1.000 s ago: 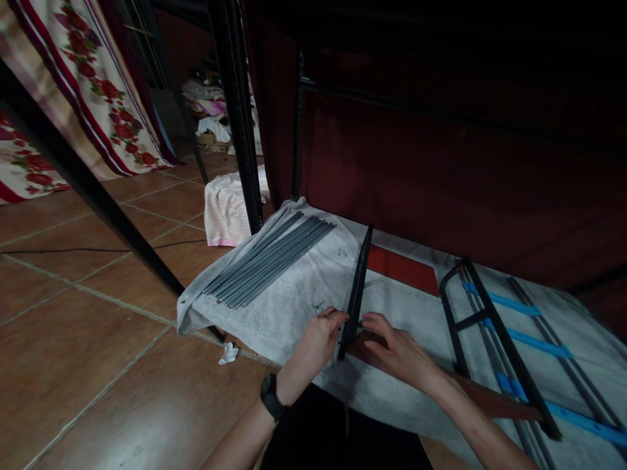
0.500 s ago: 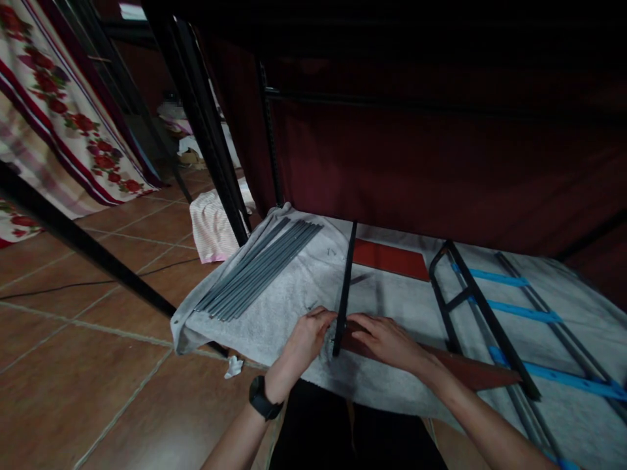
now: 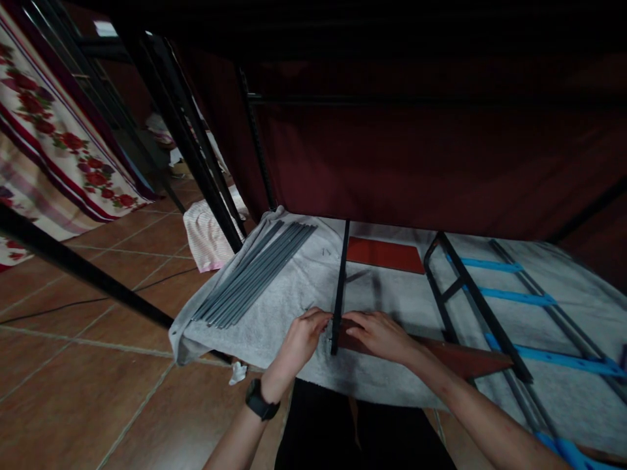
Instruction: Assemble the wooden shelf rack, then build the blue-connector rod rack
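My left hand (image 3: 308, 334), with a dark watch on its wrist, is at the left side of an upright black metal bar (image 3: 341, 281), near its lower end. Its fingers are pinched together; anything between them is too small to make out. From the other side my right hand (image 3: 377, 333) has its bent fingers against the same bar, above a reddish-brown board (image 3: 453, 359). This board runs from the bar to a black metal frame (image 3: 470, 294) on the right. Another flat red-brown panel (image 3: 385, 254) lies behind the hands.
Several grey metal tubes (image 3: 259, 274) lie on the grey blanket (image 3: 289, 326) at left, with a few small screws (image 3: 326, 251) nearby. Blue-slatted grey rails (image 3: 519, 297) lie at right. Black posts (image 3: 196, 143) and a maroon curtain (image 3: 416, 163) enclose the surface.
The camera view has shifted slightly, so everything sits a little further left. Both hands stay at the black bar, with only slight finger movement.
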A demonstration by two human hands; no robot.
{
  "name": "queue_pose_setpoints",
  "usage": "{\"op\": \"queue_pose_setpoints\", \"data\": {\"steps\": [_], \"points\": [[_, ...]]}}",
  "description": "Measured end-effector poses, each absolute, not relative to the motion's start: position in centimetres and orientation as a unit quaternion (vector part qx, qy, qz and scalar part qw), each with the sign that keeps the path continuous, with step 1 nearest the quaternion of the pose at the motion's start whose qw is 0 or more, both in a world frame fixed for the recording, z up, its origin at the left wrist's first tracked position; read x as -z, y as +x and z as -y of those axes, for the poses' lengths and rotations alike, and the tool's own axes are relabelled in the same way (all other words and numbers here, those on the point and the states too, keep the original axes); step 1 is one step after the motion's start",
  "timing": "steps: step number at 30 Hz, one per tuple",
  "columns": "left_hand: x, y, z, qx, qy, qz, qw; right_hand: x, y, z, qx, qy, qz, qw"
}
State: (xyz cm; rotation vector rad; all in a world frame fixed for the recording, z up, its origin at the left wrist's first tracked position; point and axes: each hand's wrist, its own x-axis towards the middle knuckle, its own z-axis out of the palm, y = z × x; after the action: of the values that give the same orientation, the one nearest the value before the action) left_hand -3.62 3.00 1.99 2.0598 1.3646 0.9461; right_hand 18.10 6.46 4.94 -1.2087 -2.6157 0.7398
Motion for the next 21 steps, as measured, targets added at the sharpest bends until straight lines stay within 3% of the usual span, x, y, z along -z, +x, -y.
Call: {"op": "queue_pose_setpoints", "data": {"steps": [5, 12, 18, 21], "points": [[-1.9, -3.6, -3.5, -0.371, 0.713, -0.527, 0.275, -5.1, 18.1, -6.3, -0.251, -0.412, 0.872, 0.087], [-1.1, -3.5, -4.1, -0.443, 0.601, -0.514, 0.422, -5.3, 18.0, -6.3, -0.252, -0.423, 0.867, 0.081], [-0.6, -2.9, -3.8, -0.468, 0.577, -0.508, 0.436, -5.5, 18.0, -6.2, -0.259, -0.422, 0.865, 0.084], [-0.8, -2.8, -3.4, -0.467, 0.596, -0.519, 0.395, -5.4, 18.0, -6.2, -0.258, -0.428, 0.862, 0.088]]}}
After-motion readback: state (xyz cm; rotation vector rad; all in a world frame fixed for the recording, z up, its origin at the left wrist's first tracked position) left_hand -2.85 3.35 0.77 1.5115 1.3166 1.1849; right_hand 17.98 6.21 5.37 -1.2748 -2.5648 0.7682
